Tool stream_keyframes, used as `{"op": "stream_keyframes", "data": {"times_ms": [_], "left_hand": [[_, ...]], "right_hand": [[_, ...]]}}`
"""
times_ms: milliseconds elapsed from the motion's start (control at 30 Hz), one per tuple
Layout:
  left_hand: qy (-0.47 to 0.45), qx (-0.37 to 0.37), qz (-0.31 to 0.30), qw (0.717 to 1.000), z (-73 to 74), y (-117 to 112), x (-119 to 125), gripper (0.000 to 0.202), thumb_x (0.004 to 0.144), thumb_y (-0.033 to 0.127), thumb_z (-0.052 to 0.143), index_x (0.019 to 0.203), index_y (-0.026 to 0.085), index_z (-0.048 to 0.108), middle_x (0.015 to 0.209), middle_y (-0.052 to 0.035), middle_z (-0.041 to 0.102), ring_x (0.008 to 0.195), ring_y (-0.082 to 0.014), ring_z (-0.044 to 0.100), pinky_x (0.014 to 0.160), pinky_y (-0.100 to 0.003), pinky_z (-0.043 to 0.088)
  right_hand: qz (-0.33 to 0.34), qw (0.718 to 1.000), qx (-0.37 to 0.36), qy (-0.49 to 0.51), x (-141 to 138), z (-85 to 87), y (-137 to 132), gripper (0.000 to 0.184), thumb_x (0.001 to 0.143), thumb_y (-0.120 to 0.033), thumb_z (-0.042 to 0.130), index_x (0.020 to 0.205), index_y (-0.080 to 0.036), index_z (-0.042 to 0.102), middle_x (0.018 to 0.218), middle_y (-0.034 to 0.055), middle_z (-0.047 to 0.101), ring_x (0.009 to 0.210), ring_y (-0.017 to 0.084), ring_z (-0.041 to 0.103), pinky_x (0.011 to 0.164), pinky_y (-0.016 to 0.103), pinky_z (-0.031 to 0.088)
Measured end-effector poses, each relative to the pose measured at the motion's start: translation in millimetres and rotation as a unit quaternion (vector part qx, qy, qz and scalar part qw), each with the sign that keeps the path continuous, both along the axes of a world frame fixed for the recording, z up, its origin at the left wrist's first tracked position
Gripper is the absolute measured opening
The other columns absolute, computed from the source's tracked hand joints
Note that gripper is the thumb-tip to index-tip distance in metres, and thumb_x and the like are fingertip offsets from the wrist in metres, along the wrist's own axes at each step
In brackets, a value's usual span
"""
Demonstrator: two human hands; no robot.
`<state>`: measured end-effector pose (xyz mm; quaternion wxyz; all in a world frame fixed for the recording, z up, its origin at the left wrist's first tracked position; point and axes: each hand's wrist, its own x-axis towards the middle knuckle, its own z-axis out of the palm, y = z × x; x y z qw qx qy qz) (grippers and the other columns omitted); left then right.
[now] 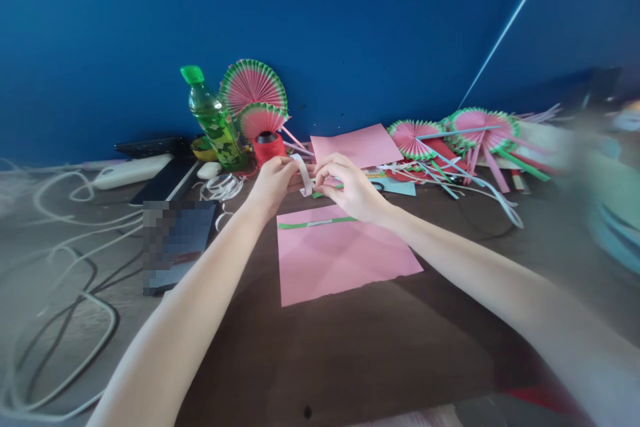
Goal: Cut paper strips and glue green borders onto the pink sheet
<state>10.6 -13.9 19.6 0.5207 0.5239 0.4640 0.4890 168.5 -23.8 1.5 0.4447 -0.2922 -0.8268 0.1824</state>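
Above the far edge of a pink paper sheet (pixel 330 260), my two hands are close together in the air. Fingers of my left hand (pixel 275 183) are closed on a curled white strip (pixel 304 177) that looks like tape. My right hand (pixel 350 190) pinches at the strip's right side, with its fingertips partly hidden. Along the sheet's far edge lies a green paper strip (pixel 295 224) with a short whitish piece on its middle. My right wrist covers part of that edge.
Behind stand a green bottle (pixel 215 120), pleated pink-green paper fans (pixel 255 87) and a red spool (pixel 270 147). Another pink sheet (pixel 355 145) lies at the back. More fans (pixel 480 130) and loose strips are right. White cables (pixel 75 247), a dark phone-like slab (pixel 185 240) lie left.
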Motion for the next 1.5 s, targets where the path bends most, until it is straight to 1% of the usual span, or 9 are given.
{"op": "stream_keyframes", "data": {"times_ms": [233,400,533,633,867,1000,1133,1267,1500], "left_hand": [[-0.033,-0.032,-0.028,0.999,-3.9,6.8,-5.9,0.008,0.077,0.021,0.052,0.079,0.014,0.051,0.072,-0.0042,0.065,0.063,-0.0137,0.064,0.070,-0.031,0.050],[-0.006,-0.024,-0.184,0.983,-8.3,8.2,-8.3,0.019,0.071,0.017,0.057,0.090,0.014,0.060,0.079,-0.0035,0.065,0.074,-0.0123,0.061,0.070,-0.024,0.044],[0.050,0.006,-0.237,0.970,-7.3,5.3,-9.0,0.034,0.068,0.012,0.059,0.101,0.013,0.063,0.089,-0.0046,0.065,0.078,-0.0120,0.057,0.071,-0.024,0.040],[0.077,0.027,-0.249,0.965,-5.8,3.1,-9.1,0.034,0.070,0.017,0.057,0.104,0.013,0.065,0.090,-0.0058,0.066,0.078,-0.0122,0.055,0.073,-0.027,0.039],[0.077,0.044,-0.255,0.963,-5.1,3.4,-10.2,0.033,0.072,0.017,0.055,0.103,0.013,0.065,0.090,-0.0065,0.065,0.074,-0.0122,0.051,0.071,-0.028,0.037],[0.031,0.041,-0.266,0.963,-4.1,3.5,-9.8,0.023,0.073,0.018,0.054,0.092,0.010,0.066,0.078,-0.0050,0.058,0.065,-0.0103,0.045,0.063,-0.026,0.035],[-0.005,0.039,-0.273,0.961,-4.0,2.7,-9.5,0.019,0.074,0.018,0.055,0.088,0.009,0.064,0.072,-0.0028,0.051,0.065,-0.0103,0.044,0.064,-0.027,0.035],[0.016,0.046,-0.282,0.958,-4.0,2.6,-9.9,0.017,0.074,0.019,0.055,0.086,0.010,0.062,0.071,-0.0018,0.049,0.065,-0.0098,0.043,0.063,-0.026,0.034],[0.042,0.056,-0.291,0.954,-5.0,4.0,-10.3,0.018,0.075,0.019,0.051,0.089,0.011,0.060,0.071,-0.0010,0.047,0.065,-0.0102,0.041,0.062,-0.026,0.033]], "right_hand": [[0.005,0.994,-0.089,0.064,-0.6,1.1,-0.8,0.004,0.081,-0.019,0.053,0.077,-0.019,0.052,0.087,0.0027,0.061,0.086,0.015,0.058,0.082,0.033,0.044],[-0.008,0.978,-0.145,0.151,0.9,2.6,4.3,0.006,0.078,-0.022,0.057,0.077,-0.018,0.053,0.083,0.0027,0.063,0.081,0.015,0.060,0.077,0.033,0.047],[-0.005,0.960,-0.204,0.191,1.4,3.8,6.9,0.013,0.072,-0.021,0.062,0.072,-0.019,0.050,0.071,-0.0009,0.060,0.068,0.013,0.059,0.065,0.031,0.049],[-0.014,0.950,-0.220,0.223,2.2,3.1,9.0,0.020,0.068,-0.017,0.065,0.073,-0.020,0.045,0.068,-0.0037,0.057,0.064,0.012,0.059,0.060,0.029,0.048],[0.050,0.933,-0.239,0.263,4.7,0.9,15.6,0.038,0.062,-0.021,0.071,0.083,-0.023,0.040,0.067,-0.0075,0.056,0.063,0.009,0.057,0.064,0.027,0.047],[0.066,0.928,-0.255,0.265,5.5,3.8,13.8,0.040,0.060,-0.025,0.074,0.083,-0.023,0.041,0.068,-0.0072,0.056,0.065,0.010,0.058,0.067,0.028,0.047],[0.102,0.913,-0.276,0.282,6.5,5.7,11.7,0.040,0.060,-0.027,0.076,0.083,-0.022,0.043,0.069,-0.0069,0.056,0.067,0.009,0.058,0.068,0.026,0.046],[0.123,0.890,-0.320,0.302,7.6,4.5,12.2,0.042,0.057,-0.026,0.078,0.082,-0.022,0.045,0.070,-0.0069,0.057,0.067,0.009,0.057,0.065,0.025,0.045],[0.151,0.860,-0.346,0.343,7.9,-0.6,15.8,0.040,0.055,-0.021,0.080,0.079,-0.021,0.048,0.069,-0.0075,0.057,0.066,0.007,0.056,0.066,0.022,0.044]]}}
